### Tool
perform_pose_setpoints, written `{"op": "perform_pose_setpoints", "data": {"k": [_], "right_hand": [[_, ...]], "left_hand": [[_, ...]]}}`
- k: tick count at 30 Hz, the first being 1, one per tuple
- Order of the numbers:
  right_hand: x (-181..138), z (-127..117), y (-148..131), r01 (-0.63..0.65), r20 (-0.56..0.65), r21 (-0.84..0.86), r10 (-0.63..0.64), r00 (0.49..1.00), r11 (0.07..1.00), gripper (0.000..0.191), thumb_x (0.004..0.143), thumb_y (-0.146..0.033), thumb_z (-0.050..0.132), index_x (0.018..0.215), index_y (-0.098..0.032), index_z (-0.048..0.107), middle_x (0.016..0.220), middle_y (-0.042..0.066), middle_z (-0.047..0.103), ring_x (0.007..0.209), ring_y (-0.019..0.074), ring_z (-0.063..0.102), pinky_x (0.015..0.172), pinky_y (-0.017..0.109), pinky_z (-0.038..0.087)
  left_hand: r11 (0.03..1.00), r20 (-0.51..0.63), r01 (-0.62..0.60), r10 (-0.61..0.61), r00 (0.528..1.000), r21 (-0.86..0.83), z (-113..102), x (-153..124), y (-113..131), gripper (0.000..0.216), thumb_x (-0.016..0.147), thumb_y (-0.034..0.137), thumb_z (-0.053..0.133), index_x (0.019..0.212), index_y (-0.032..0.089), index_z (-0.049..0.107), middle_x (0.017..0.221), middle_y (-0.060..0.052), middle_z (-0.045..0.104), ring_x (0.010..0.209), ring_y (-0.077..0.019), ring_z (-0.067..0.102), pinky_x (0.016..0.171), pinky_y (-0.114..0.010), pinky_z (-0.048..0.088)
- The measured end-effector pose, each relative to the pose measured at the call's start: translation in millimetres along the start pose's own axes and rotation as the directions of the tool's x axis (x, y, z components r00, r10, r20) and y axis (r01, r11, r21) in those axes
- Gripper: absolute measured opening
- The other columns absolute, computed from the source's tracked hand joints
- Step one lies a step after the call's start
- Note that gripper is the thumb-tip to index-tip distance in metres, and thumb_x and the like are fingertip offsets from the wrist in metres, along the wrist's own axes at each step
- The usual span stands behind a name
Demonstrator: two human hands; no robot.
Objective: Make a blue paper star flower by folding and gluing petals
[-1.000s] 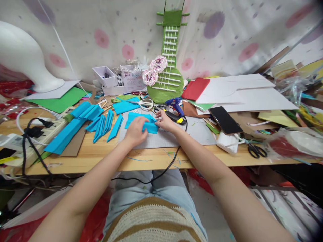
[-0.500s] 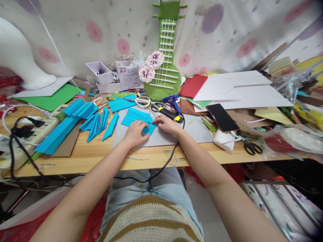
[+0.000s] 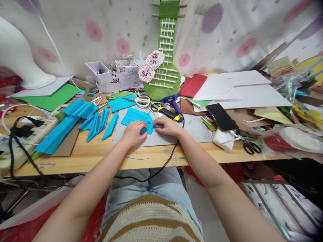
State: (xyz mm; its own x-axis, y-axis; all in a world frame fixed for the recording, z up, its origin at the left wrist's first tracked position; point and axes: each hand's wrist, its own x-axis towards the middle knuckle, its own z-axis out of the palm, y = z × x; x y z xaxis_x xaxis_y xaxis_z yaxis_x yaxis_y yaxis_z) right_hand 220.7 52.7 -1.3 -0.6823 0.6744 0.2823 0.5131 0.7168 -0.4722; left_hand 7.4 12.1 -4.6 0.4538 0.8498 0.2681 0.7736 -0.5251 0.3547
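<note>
A small folded piece of blue paper [image 3: 150,129] lies between my hands on a grey board [image 3: 186,133]. My left hand [image 3: 135,133] is closed on its left side, fingers curled over the paper. At the right edge of the same piece, my right hand [image 3: 166,126] pinches it between thumb and fingers. Just behind, a larger blue paper sheet [image 3: 133,115] with crease lines lies flat, partly overlapped by the small piece and my left hand. The fingertips' exact grip is partly hidden.
Folded blue paper strips [image 3: 101,122] lie to the left near a power strip [image 3: 41,131]. Behind my hands are a yellow-black cutter [image 3: 168,113], a blue glue gun [image 3: 173,102] and white-handled scissors [image 3: 142,101]. A black cable [image 3: 168,160] crosses the table edge. A phone [image 3: 222,117] lies right.
My right hand has shifted slightly, its fingers now bent lower at the right edge of the small paper. My left hand's fingers have drawn closer together. The larger sheet stays in place.
</note>
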Motion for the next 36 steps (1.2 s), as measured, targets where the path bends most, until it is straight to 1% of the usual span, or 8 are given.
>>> {"op": "perform_pose_setpoints", "data": {"k": [6, 10, 12, 17, 22, 26, 30, 36], "right_hand": [[3, 1, -5, 0.033, 0.031, -0.121, -0.029, 0.999, 0.992, 0.014, 0.078, -0.028, 0.06, 0.089, -0.02, 0.064, 0.098, 0.006, 0.064, 0.096, 0.0201, 0.053, 0.089, 0.036, 0.039], [5, 4, -7, 0.032, 0.038, -0.191, -0.026, 0.999, 0.981, 0.015, 0.083, -0.031, 0.056, 0.089, -0.019, 0.064, 0.095, 0.007, 0.063, 0.092, 0.0201, 0.052, 0.085, 0.035, 0.039], [5, 5, -7, 0.027, 0.03, -0.2, -0.021, 0.999, 0.979, 0.017, 0.084, -0.031, 0.053, 0.089, -0.019, 0.064, 0.094, 0.008, 0.063, 0.091, 0.0199, 0.051, 0.084, 0.035, 0.039], [3, 4, -8, 0.018, 0.0, -0.143, -0.018, 1.0, 0.99, 0.015, 0.082, -0.021, 0.052, 0.088, -0.019, 0.065, 0.095, 0.006, 0.064, 0.092, 0.0192, 0.052, 0.086, 0.034, 0.039], [4, 5, -5, -0.047, -0.032, -0.004, 0.047, 0.998, 0.999, 0.015, 0.073, -0.017, 0.059, 0.087, -0.019, 0.064, 0.095, 0.005, 0.063, 0.094, 0.0181, 0.054, 0.089, 0.033, 0.04], [7, 7, 0, -0.07, -0.039, 0.069, 0.073, 0.997, 0.995, 0.01, 0.076, -0.025, 0.061, 0.081, -0.018, 0.065, 0.089, 0.005, 0.063, 0.089, 0.0163, 0.055, 0.086, 0.032, 0.04], [7, 7, 4, -0.058, -0.03, 0.115, 0.062, 0.998, 0.992, 0.011, 0.076, -0.017, 0.057, 0.084, -0.017, 0.065, 0.092, 0.004, 0.062, 0.086, 0.0144, 0.055, 0.082, 0.029, 0.041], [15, 16, 1, -0.261, -0.079, 0.089, 0.268, 0.96, 0.961, 0.013, 0.08, -0.025, 0.058, 0.073, -0.015, 0.062, 0.076, 0.003, 0.06, 0.073, 0.0126, 0.052, 0.07, 0.025, 0.039]], "left_hand": [[1.0, 0.014, 0.029, -0.03, 0.999, 0.007, -3, 3, -6, 0.016, 0.081, 0.03, 0.051, 0.09, 0.021, 0.061, 0.1, -0.005, 0.065, 0.101, -0.0225, 0.053, 0.088, -0.037, 0.038], [1.0, 0.007, 0.019, -0.019, 1.0, 0.001, -3, 2, -4, 0.04, 0.068, 0.049, 0.066, 0.097, 0.022, 0.059, 0.106, -0.007, 0.06, 0.105, -0.0255, 0.05, 0.09, -0.038, 0.038], [1.0, 0.009, 0.028, -0.028, 1.0, 0.01, -2, 2, -4, 0.037, 0.07, 0.046, 0.065, 0.097, 0.022, 0.059, 0.106, -0.007, 0.06, 0.104, -0.0251, 0.049, 0.089, -0.038, 0.038], [0.997, -0.043, 0.07, -0.068, 0.997, 0.025, 1, 3, -1, 0.015, 0.082, 0.027, 0.049, 0.085, 0.021, 0.063, 0.093, -0.006, 0.061, 0.095, -0.0218, 0.051, 0.084, -0.036, 0.039], [0.973, -0.165, 0.224, -0.211, 0.963, 0.061, 4, 4, 7, 0.014, 0.077, 0.032, 0.056, 0.077, 0.022, 0.065, 0.087, -0.006, 0.058, 0.092, -0.0241, 0.049, 0.082, -0.038, 0.039], [0.969, -0.116, 0.233, -0.223, 0.968, 0.083, 3, 6, 9, 0.021, 0.08, 0.04, 0.053, 0.076, 0.022, 0.065, 0.084, -0.005, 0.062, 0.091, -0.0246, 0.052, 0.078, -0.038, 0.038], [0.949, -0.1, 0.312, -0.307, 0.947, 0.043, 1, 8, 8, 0.02, 0.083, 0.033, 0.048, 0.075, 0.022, 0.064, 0.081, -0.004, 0.065, 0.083, -0.0217, 0.056, 0.074, -0.035, 0.038], [0.914, -0.082, 0.403, -0.399, 0.913, 0.041, 0, 13, 10, 0.017, 0.078, 0.032, 0.051, 0.067, 0.021, 0.059, 0.076, -0.004, 0.065, 0.08, -0.0212, 0.057, 0.071, -0.033, 0.038]]}}
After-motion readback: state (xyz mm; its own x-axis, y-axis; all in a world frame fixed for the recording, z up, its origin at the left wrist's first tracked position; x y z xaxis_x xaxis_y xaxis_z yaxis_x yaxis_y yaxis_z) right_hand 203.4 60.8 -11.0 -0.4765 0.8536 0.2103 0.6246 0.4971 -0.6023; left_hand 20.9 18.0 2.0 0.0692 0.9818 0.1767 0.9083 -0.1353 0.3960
